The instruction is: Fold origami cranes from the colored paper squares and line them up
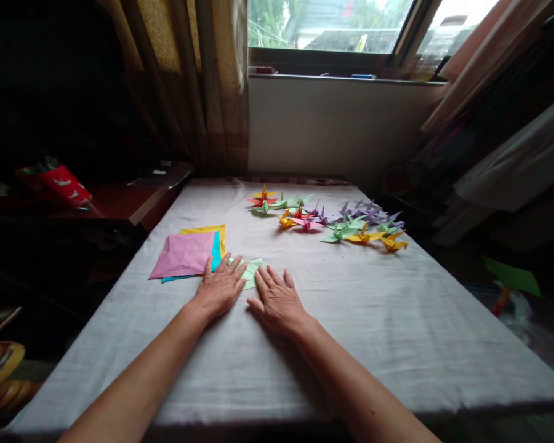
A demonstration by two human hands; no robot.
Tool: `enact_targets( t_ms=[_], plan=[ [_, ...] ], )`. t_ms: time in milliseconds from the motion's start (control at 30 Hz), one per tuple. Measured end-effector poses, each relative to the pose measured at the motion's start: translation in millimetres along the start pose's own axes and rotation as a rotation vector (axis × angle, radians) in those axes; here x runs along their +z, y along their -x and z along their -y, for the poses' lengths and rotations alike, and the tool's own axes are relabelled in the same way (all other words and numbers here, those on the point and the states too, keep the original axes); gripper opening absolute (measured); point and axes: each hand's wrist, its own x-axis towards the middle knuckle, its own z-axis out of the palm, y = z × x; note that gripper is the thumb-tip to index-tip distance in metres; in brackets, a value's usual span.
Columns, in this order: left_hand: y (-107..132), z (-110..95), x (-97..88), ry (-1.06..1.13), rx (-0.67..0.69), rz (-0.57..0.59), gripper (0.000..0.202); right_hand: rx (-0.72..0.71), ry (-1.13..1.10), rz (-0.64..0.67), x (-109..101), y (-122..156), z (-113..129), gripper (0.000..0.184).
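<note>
A creased sheet of pale green origami paper (251, 274) lies flat on the cloth-covered table, partly hidden under my hands. My left hand (220, 286) rests on its left side, palm down with the fingers spread. On the paper's right edge lies my right hand (277, 298), also flat, its thumb apart from the fingers. Just beyond my left fingertips is a loose stack of paper, with a creased pink sheet (184, 253) on top, a blue sheet (216, 249) and a yellow sheet (222, 234) showing beneath.
Several folded paper cranes in purple, green, orange and red, among them an orange crane (364, 235), stand at the table's back right. The white tablecloth (388, 344) covers the table. At left is a dark desk (115, 200) with a red container (67, 186); a curtain (221, 92) hangs behind.
</note>
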Motion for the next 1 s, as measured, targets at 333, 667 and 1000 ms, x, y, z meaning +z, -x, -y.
enact_targets(
  t_ms=[333,667,1000],
  plan=[
    [-13.1,-14.2,5.9,0.101,0.101,-0.069,0.048,0.05,0.012,0.006,-1.5,18.1,-10.9,0.065],
    [-8.2,-1.1,8.4,0.078,0.025,-0.002,0.053,0.058,-0.019,0.016,-4.5,18.0,-10.2,0.065],
    [6.7,6.0,-2.7,0.043,0.107,-0.032,0.067,0.051,0.02,-0.112,-4.7,16.3,-9.0,0.05]
  ],
)
